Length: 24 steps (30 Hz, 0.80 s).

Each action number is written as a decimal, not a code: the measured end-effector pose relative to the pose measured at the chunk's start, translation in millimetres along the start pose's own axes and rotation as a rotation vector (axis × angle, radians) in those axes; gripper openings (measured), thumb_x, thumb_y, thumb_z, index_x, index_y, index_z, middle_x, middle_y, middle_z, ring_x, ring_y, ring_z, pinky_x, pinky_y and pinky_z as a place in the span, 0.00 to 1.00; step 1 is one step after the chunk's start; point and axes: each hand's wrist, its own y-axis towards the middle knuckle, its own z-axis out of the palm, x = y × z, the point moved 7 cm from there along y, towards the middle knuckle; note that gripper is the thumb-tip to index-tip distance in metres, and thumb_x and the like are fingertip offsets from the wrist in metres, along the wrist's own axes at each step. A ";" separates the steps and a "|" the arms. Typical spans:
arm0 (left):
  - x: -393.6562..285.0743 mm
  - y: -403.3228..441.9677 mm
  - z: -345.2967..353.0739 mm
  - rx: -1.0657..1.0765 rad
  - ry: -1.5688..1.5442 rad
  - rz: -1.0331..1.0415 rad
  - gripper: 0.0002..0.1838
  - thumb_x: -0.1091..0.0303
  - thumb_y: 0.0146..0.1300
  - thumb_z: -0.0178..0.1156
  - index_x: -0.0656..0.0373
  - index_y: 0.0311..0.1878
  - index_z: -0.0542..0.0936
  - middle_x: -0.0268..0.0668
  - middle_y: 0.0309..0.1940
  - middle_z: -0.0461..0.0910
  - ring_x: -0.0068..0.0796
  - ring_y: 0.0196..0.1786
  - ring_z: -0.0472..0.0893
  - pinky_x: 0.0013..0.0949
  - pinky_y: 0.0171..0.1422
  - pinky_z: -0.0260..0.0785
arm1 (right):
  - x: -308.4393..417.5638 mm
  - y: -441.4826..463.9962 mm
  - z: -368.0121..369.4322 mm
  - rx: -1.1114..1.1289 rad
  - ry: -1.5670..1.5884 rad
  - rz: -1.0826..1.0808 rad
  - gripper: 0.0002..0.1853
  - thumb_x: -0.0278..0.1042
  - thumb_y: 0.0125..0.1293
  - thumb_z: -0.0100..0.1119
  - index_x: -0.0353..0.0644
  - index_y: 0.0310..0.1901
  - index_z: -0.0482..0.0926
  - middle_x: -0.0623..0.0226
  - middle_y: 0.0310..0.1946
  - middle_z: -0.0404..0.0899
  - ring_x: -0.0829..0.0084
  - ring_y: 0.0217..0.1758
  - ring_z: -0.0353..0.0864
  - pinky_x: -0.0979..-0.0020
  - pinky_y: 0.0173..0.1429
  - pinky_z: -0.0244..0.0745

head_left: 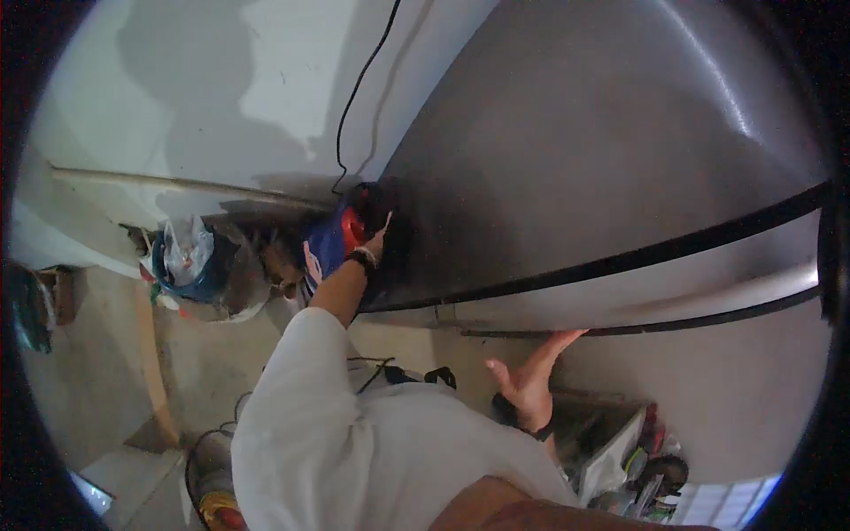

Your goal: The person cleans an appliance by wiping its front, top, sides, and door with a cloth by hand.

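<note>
A large grey panel (pixel 602 150) with black edge strips fills the upper right, like the side and door of an appliance. My left hand (pixel 375 246), a dark band at its wrist, reaches into the shadow at the panel's left end. One finger or thumb points up; the other fingers are hidden in the dark. Beside it is a blue bag-like thing (pixel 326 243) with a red part (pixel 352 228). My right hand (pixel 531 389) is open, thumb apart, fingers stretched to the panel's lower black edge (pixel 620 331); their tips are hard to see.
A black cord (pixel 356 93) hangs along the white wall (pixel 97 115). Left of the blue thing stands a dark bucket (pixel 184 265) with clear plastic in it. At lower right is a white box (pixel 611 456) beside assorted small items. A cable loop (pixel 189 478) lies at lower left.
</note>
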 end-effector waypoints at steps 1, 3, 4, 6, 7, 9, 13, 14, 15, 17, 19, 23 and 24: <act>-5.9 -9.8 -0.8 0.011 0.018 -0.012 0.29 0.65 0.65 0.38 0.58 0.67 0.43 0.48 0.64 0.53 0.41 0.66 0.54 0.39 0.70 0.39 | 0.1 -0.1 -0.8 0.002 0.004 0.001 0.64 0.49 0.48 0.66 0.35 0.61 0.16 0.49 0.63 0.08 0.59 0.68 0.10 0.58 0.69 0.18; -13.1 -15.6 -1.1 0.038 0.068 -0.017 0.29 0.65 0.66 0.37 0.59 0.67 0.44 0.48 0.65 0.51 0.41 0.67 0.52 0.40 0.71 0.37 | 0.5 -1.0 -0.5 -0.003 -0.068 -0.032 0.64 0.49 0.48 0.66 0.35 0.61 0.16 0.48 0.63 0.08 0.58 0.69 0.12 0.57 0.69 0.20; -22.6 -11.7 -3.6 0.048 0.107 -0.006 0.28 0.65 0.66 0.37 0.60 0.67 0.44 0.48 0.65 0.50 0.41 0.67 0.51 0.40 0.71 0.36 | 0.9 -0.7 -1.1 0.009 -0.066 -0.030 0.64 0.49 0.48 0.66 0.35 0.61 0.16 0.48 0.63 0.08 0.58 0.69 0.12 0.57 0.69 0.20; -55.6 20.9 -15.3 0.070 0.179 0.045 0.28 0.65 0.66 0.35 0.61 0.67 0.44 0.48 0.66 0.48 0.40 0.68 0.50 0.41 0.72 0.34 | 2.3 -0.4 -4.3 0.004 -0.033 0.003 0.64 0.49 0.48 0.66 0.36 0.61 0.16 0.48 0.64 0.09 0.57 0.69 0.14 0.56 0.69 0.22; -70.7 43.2 -22.0 0.082 0.085 0.024 0.28 0.65 0.66 0.35 0.61 0.67 0.44 0.48 0.66 0.47 0.40 0.68 0.49 0.41 0.72 0.34 | 2.2 -0.9 -0.8 0.035 -0.028 0.016 0.64 0.49 0.48 0.66 0.36 0.61 0.16 0.48 0.64 0.09 0.57 0.69 0.14 0.56 0.69 0.22; -92.8 94.9 -30.8 0.103 -0.361 -0.134 0.30 0.59 0.67 0.36 0.57 0.68 0.41 0.50 0.67 0.40 0.42 0.70 0.43 0.38 0.71 0.34 | 0.5 1.4 -4.5 -0.019 0.057 0.031 0.67 0.45 0.45 0.70 0.29 0.59 0.16 0.40 0.64 0.15 0.51 0.69 0.16 0.53 0.68 0.19; -103.4 113.9 -52.7 -0.056 -0.264 -0.043 0.35 0.60 0.64 0.45 0.52 0.68 0.39 0.47 0.64 0.53 0.40 0.66 0.55 0.34 0.70 0.42 | 0.6 1.0 1.2 -0.016 0.161 0.070 0.68 0.44 0.43 0.71 0.29 0.58 0.13 0.41 0.64 0.17 0.52 0.69 0.19 0.55 0.69 0.20; -97.5 112.4 -54.1 -0.101 -0.209 -0.010 0.36 0.61 0.63 0.47 0.51 0.68 0.39 0.46 0.62 0.58 0.40 0.64 0.59 0.33 0.69 0.44 | 0.5 -0.3 1.0 0.001 0.097 0.094 0.68 0.44 0.44 0.70 0.28 0.57 0.13 0.41 0.64 0.17 0.52 0.69 0.19 0.56 0.69 0.20; -82.1 108.6 -42.8 -0.035 -0.137 0.122 0.38 0.57 0.62 0.48 0.53 0.68 0.40 0.51 0.63 0.54 0.44 0.65 0.56 0.36 0.69 0.44 | -1.9 -0.6 -4.5 0.012 0.032 0.115 0.68 0.45 0.44 0.70 0.28 0.57 0.12 0.40 0.64 0.17 0.51 0.69 0.20 0.56 0.69 0.20; -32.5 83.4 -22.3 0.004 -0.110 0.196 0.39 0.55 0.60 0.49 0.57 0.68 0.41 0.57 0.62 0.54 0.50 0.64 0.57 0.40 0.67 0.46 | 0.3 -1.1 -0.8 0.003 -0.017 0.091 0.66 0.47 0.46 0.68 0.33 0.59 0.14 0.46 0.65 0.15 0.55 0.70 0.21 0.56 0.69 0.22; 9.0 37.9 3.8 -0.028 -0.162 0.085 0.39 0.56 0.60 0.49 0.59 0.68 0.42 0.58 0.60 0.58 0.52 0.62 0.61 0.40 0.66 0.49 | 1.1 -1.3 -5.1 -0.002 -0.064 0.055 0.64 0.50 0.48 0.65 0.37 0.61 0.15 0.52 0.66 0.13 0.58 0.70 0.22 0.55 0.69 0.24; 4.4 -46.0 30.4 0.019 -0.097 -0.070 0.36 0.55 0.61 0.47 0.58 0.67 0.46 0.58 0.58 0.59 0.53 0.62 0.60 0.42 0.66 0.49 | -1.3 -5.0 -7.3 -0.023 -0.051 0.113 0.64 0.50 0.49 0.65 0.38 0.61 0.15 0.51 0.66 0.15 0.57 0.70 0.23 0.55 0.69 0.24; -4.0 -60.2 32.2 0.033 -0.084 -0.089 0.35 0.55 0.61 0.47 0.58 0.66 0.46 0.58 0.58 0.60 0.53 0.62 0.60 0.43 0.66 0.49 | -0.4 -3.5 -4.1 -0.043 -0.002 0.160 0.63 0.51 0.49 0.64 0.37 0.61 0.15 0.51 0.66 0.16 0.56 0.71 0.23 0.55 0.69 0.24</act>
